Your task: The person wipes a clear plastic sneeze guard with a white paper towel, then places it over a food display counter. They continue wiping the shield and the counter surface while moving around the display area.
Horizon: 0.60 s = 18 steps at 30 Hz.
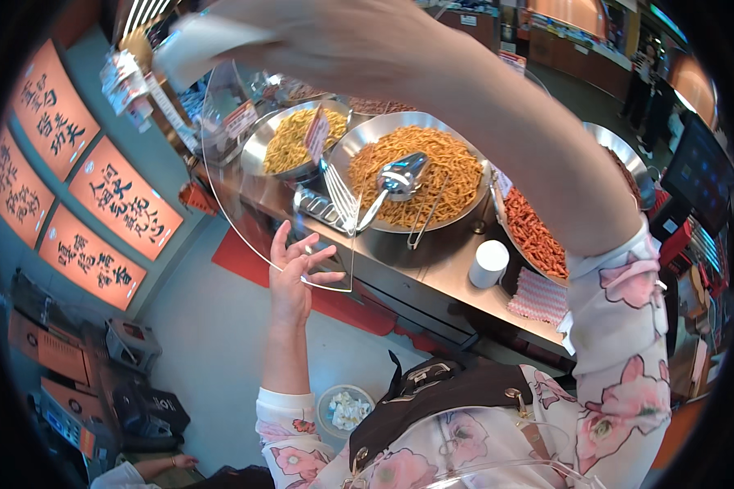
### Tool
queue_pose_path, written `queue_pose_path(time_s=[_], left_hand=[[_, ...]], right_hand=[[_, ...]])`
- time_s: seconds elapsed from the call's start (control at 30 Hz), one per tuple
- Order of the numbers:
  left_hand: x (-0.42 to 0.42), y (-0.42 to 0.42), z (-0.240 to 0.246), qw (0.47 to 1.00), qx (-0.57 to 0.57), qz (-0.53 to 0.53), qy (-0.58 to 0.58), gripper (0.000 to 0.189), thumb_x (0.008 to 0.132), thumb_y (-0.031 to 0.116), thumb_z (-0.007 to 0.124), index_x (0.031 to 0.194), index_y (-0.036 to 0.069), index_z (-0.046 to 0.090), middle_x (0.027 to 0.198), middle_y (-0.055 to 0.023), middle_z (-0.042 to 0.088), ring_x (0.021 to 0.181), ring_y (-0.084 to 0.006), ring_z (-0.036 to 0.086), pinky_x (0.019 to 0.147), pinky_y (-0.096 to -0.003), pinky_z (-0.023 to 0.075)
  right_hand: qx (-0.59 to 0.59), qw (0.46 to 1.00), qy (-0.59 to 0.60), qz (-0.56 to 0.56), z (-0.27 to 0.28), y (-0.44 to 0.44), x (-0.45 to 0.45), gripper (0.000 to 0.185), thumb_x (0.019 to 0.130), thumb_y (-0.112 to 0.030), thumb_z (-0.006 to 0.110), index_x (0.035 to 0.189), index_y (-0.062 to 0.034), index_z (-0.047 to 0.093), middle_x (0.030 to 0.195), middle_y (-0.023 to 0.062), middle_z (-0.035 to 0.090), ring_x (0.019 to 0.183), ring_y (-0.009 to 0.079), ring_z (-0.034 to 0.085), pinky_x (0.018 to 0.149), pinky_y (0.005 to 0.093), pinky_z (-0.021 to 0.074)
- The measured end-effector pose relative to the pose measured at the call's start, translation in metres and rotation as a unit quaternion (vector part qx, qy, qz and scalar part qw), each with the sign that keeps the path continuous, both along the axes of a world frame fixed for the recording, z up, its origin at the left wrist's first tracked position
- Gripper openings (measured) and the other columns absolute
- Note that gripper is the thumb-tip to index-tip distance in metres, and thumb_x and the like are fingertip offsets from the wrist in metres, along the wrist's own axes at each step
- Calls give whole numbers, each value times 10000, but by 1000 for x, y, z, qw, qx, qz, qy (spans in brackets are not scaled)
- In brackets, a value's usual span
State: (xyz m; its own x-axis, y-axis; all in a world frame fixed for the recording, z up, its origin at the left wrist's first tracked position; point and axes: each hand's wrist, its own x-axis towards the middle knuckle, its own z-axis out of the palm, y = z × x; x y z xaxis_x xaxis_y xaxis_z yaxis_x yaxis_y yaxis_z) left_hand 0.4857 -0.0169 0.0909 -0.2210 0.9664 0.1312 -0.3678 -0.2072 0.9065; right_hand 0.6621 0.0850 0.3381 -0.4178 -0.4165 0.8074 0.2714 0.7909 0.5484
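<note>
My right hand (263,36), blurred, reaches across the top to the upper left, closed around a white cloth or paper wipe (199,49). Its arm passes over the pans. My left hand (293,263) is at the lower curved edge of a clear plastic panel (238,202), fingers spread; whether it grips the edge cannot be told. Beyond the panel, a metal scoop (400,177) and tongs (428,214) rest on orange-brown shredded food (459,147) in a wide metal pan. A pan to its left holds yellowish shreds (287,143). Red food pieces (529,226) lie in another pan, partly behind my arm.
A white cup-shaped container (489,263) and a pink patterned cloth (538,297) are on the metal counter (428,269). A bin of crumpled tissues (345,411) stands on the floor. A dark screen (700,168) is at right. Another person's hand (185,461) shows at bottom left.
</note>
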Motion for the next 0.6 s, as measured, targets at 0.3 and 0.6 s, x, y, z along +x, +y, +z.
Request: queue_pose_path(time_s=[0.3,0.6], left_hand=[[-19,-51,-38,992,-30,88,-90,569,829,6,393,1346,107,179,1113,-248,485,962,-441,558,619,-524,565],[8,-87,-42,988,-61,68,-124,669,728,-40,420,1347,102,209,1232,-228,409,964,-479,541,610,-514,569]], right_hand=[[-216,965,52,-137,-126,78,36,277,800,-113,590,1075,-82,595,874,61,486,814,206,520,664,320,459],[65,994,16,-89,-22,93,5,251,698,-151,560,948,-142,582,822,40,461,784,201,492,684,292,442]])
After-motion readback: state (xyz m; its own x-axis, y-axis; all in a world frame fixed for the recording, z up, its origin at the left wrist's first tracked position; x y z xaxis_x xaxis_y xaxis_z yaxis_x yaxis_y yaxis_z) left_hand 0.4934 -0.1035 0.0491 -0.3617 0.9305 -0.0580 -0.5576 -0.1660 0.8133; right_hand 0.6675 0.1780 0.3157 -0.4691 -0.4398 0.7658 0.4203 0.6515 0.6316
